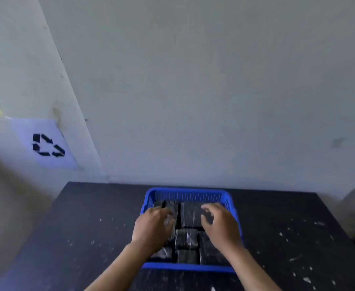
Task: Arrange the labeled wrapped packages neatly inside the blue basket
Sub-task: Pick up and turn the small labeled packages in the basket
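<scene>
Labels blurred, unreadable. Packages (190,214) in basket (188,193) are covered by left hand (153,224) and right hand (219,224); fingers spread, grasp indeterminable.

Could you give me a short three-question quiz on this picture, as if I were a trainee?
1. True or false: both hands, left hand and right hand, are over the blue basket.
2. What colour are the wrapped packages?
A. black
B. white
C. red
3. Fill in: the sign on the wall shows black ______ arrows.

Key: 1 true; 2 A; 3 recycling.
</scene>
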Motion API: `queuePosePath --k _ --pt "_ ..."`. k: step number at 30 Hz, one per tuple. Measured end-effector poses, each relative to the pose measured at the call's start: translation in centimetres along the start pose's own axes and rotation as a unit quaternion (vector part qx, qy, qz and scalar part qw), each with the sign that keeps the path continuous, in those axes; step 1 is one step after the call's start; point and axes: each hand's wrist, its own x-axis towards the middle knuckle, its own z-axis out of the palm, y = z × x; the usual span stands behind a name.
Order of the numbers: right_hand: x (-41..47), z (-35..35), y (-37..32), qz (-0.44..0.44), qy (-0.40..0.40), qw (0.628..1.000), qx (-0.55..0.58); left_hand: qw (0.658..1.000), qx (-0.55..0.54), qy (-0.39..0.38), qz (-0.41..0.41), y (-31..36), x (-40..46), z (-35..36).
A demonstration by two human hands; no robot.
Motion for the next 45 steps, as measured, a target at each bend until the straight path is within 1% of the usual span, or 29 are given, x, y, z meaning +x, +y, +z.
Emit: queuePosePath --k 1,3,4,7,8,11,16,21,25,28,30,32,34,35,36,37,38,40,41,43,45 --pt "-0.9 1.2 0.8 0.012 -0.034 0.999 -0.011 0.999 0.020 -0.037 -0.006 -0.5 -0.8 1.1" --pt "-2.5 3.2 2.1 0.021 -0.095 0.994 -0.040 0.996 0.029 -0.079 -0.007 -1.4 -1.9 3.3" --pt "-3.2 3.9 2.5 0.030 -0.137 0.989 -0.050 0.994 0.028 -0.103 -0.016 -1.5 -2.7 4.1" --pt "-4.3 5.6 3.5 0.035 -0.187 0.980 -0.057 0.992 0.015 -0.122 -0.018 -2.1 -3.9 5.9" --pt "-4.5 5.7 3.5 0.040 -0.196 0.978 -0.058 0.992 0.012 -0.124 -0.022 -2.1 -4.4 6.2" --pt "-4.9 6.1 4.1 0.054 -0.186 0.980 -0.050 0.992 0.011 -0.126 -0.029 -2.7 -5.7 7.1" --pt "-5.4 6.2 4.7 0.056 -0.214 0.973 -0.061 0.991 0.013 -0.132 -0.036 -3.2 -6.8 7.3" --pt "-4.0 6.8 4.4 0.028 -0.210 0.973 -0.088 0.992 0.019 -0.119 -0.043 -3.2 -5.9 7.7" --pt "-3.0 7.3 4.1 -0.028 -0.241 0.958 -0.153 0.995 0.009 -0.088 -0.038 -3.1 -4.4 7.8" --pt "-2.2 7.5 4.1 -0.039 -0.256 0.951 -0.168 0.995 0.017 -0.093 -0.030 -3.2 -3.9 7.9" --pt "-1.7 7.3 4.2 -0.036 -0.256 0.954 -0.151 0.995 0.017 -0.097 -0.032 -3.1 -3.8 8.0" --pt "-1.4 6.6 4.1 -0.017 -0.221 0.969 -0.104 0.995 0.006 -0.097 -0.035 -3.0 -3.7 7.9" --pt "-1.1 5.6 3.8 0.025 -0.168 0.985 -0.012 0.994 -0.050 -0.091 -0.035 -2.7 -3.5 7.7" --pt "-0.9 5.1 3.7 0.057 -0.153 0.986 0.047 0.991 -0.095 -0.088 -0.034 -2.4 -3.3 7.5" --pt "-0.5 4.7 3.6 0.099 -0.155 0.976 0.118 0.985 -0.146 -0.086 -0.034 -2.1 -3.0 7.2" --pt "0.0 4.2 3.4 0.149 -0.170 0.956 0.188 0.977 -0.192 -0.086 -0.033 -1.8 -2.8 6.9" --pt "0.5 3.8 3.2 0.202 -0.195 0.928 0.243 0.969 -0.228 -0.088 -0.030 -1.4 -2.5 6.6" --pt "1.0 3.1 2.7 0.284 -0.256 0.873 0.303 0.958 -0.271 -0.095 -0.026 -0.8 -2.1 6.3" --pt "1.0 2.9 2.5 0.305 -0.278 0.857 0.310 0.955 -0.280 -0.097 -0.027 -0.7 -2.0 6.2" --pt "0.8 2.8 2.3 0.325 -0.299 0.845 0.301 0.954 -0.284 -0.092 -0.032 -0.7 -2.0 6.2" --pt "0.5 3.0 2.1 0.322 -0.306 0.852 0.276 0.954 -0.283 -0.088 -0.042 -1.0 -2.2 6.3"
